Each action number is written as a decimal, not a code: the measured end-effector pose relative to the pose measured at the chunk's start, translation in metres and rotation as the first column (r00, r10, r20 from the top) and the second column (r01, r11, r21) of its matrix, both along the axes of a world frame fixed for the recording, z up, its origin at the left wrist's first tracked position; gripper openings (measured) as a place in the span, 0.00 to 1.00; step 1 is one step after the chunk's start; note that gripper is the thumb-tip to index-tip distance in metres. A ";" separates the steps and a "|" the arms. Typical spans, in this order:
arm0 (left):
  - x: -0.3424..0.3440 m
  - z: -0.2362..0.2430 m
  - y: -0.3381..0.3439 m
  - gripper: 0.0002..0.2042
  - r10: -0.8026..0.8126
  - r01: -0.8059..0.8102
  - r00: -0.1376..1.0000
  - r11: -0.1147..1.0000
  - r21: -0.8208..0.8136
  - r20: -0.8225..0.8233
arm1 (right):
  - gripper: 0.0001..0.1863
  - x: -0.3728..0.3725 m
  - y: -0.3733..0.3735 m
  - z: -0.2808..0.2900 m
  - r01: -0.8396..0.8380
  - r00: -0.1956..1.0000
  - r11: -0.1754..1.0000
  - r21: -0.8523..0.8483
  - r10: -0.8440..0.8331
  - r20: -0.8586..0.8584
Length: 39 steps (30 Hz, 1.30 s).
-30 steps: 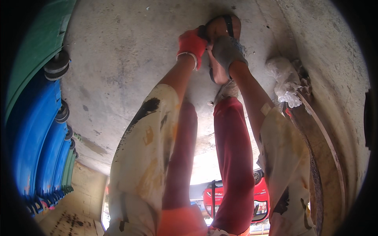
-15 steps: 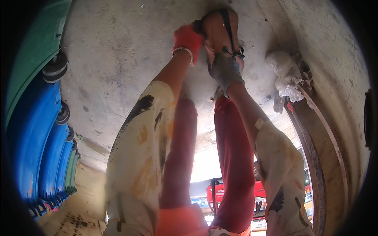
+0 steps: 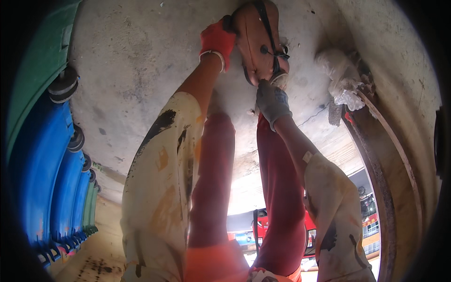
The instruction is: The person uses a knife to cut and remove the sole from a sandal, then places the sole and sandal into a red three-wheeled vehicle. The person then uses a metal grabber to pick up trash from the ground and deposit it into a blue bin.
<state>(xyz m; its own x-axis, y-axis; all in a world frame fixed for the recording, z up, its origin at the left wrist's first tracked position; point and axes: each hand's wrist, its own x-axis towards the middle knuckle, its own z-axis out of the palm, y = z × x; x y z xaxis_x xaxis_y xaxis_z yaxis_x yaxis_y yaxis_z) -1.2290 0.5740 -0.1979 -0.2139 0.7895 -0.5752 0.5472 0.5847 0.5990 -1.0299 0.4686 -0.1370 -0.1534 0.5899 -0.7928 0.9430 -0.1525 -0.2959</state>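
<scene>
A brown, rounded, leather-like bag (image 3: 256, 40) hangs or rests over the concrete floor at the top, with a black strap (image 3: 267, 28) knotted along its right side. My left hand (image 3: 218, 41), in a red glove with dark fingertips, is closed at its left edge. My right hand (image 3: 273, 101), in a grey glove, grips its near end, where the strap and a pale patch come together; some fingers are hidden. Both forearms wear stained cream sleeves. My dark red trouser legs (image 3: 216, 178) show between the arms.
Blue bins (image 3: 37, 164) and green bins (image 3: 42, 56) with black wheels line the left side. At the right, a crumpled clear plastic bag (image 3: 345, 84) lies by long rusty bars (image 3: 376, 188) along the wall. A red vehicle (image 3: 310, 235) shows beyond my legs.
The brown bag has shifted up and slightly left in the picture. My right hand now sits lower, at its near end; my left hand has moved a little left and up with it.
</scene>
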 end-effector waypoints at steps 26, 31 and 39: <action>0.047 0.017 -0.046 0.19 0.051 -0.064 0.996 0.984 -0.169 -0.077 | 0.10 -0.002 0.121 -0.010 -0.126 0.963 0.955 0.269 0.183 -0.198; 0.040 -0.010 -0.054 0.12 0.028 -0.036 0.998 0.992 -0.125 -0.064 | 0.10 -0.001 0.116 -0.009 -0.094 0.974 0.970 0.224 0.137 -0.182; -0.021 -0.077 -0.133 0.12 0.487 -0.415 0.732 0.873 -0.254 0.476 | 0.10 -0.005 0.120 -0.021 -0.228 0.895 0.895 0.383 0.347 -0.279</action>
